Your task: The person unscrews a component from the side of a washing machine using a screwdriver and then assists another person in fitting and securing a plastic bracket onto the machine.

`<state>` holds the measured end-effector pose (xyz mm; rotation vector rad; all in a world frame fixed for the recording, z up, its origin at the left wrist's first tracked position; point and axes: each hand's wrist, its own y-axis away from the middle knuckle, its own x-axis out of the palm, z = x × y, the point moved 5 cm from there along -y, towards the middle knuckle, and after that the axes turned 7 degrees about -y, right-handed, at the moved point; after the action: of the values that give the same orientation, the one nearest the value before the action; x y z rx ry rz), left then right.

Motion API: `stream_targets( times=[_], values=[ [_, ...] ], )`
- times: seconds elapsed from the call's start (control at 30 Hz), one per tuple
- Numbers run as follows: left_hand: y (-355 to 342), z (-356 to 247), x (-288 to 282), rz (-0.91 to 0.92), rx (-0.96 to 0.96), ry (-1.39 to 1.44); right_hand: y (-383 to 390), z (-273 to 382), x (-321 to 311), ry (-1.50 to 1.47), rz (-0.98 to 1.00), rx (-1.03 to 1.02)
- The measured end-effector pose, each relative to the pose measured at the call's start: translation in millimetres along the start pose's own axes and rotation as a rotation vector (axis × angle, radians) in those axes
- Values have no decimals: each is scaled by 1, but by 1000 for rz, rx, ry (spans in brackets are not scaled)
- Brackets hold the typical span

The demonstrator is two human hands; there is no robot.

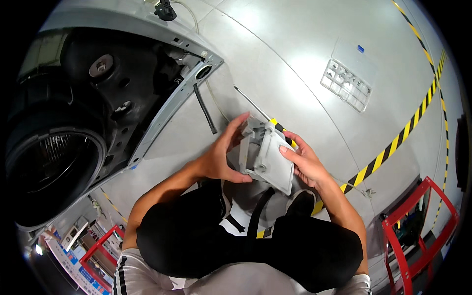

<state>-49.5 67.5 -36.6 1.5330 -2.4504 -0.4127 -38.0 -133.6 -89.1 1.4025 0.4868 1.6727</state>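
Between my hands, over the floor in front of my knees, is a pale grey-white plastic housing (249, 152) with a flat, squarish panel (278, 160) on its right side. Whether panel and housing are one piece I cannot tell. My left hand (223, 155) curls round the left side, fingers at the top and thumb at the lower edge. My right hand (306, 161) grips the panel's right edge, its thumb lying on the face. Just beyond the housing lies a screwdriver (253, 103) with a long thin shaft; its yellow and black handle is partly hidden behind the panel.
At the left stands an opened washing machine cabinet (152, 129) with its drum (54, 162) exposed. A clear compartment box (346, 84) of small parts lies open at the far right. Yellow-black tape (393, 147) crosses the floor. A red metal frame (396, 246) stands at right.
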Motion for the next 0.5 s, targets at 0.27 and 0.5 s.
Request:
stream_targets(
  times=[0.27,0.5],
  values=[
    [10,-4,-15,-45,93,185,44,26,-24,-50,-201,-406],
    [12,-34,-21,19,343,118,69,35,-30,-193,-182,-560]
  ],
)
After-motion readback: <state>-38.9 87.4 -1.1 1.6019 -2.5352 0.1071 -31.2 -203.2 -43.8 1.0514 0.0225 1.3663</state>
